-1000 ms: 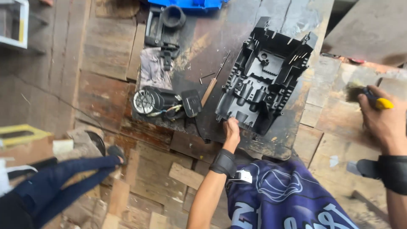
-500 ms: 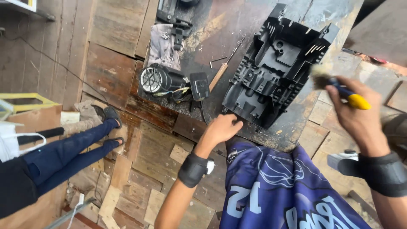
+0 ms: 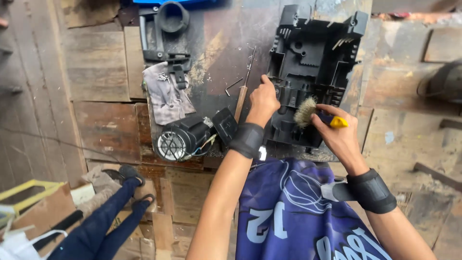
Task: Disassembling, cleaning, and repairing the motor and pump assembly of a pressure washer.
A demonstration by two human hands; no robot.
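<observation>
Matt black plastic housing [image 3: 313,67] on a rough, worn wood bench [image 3: 103,67] (brush [image 3: 305,111] bristles coarse).
</observation>
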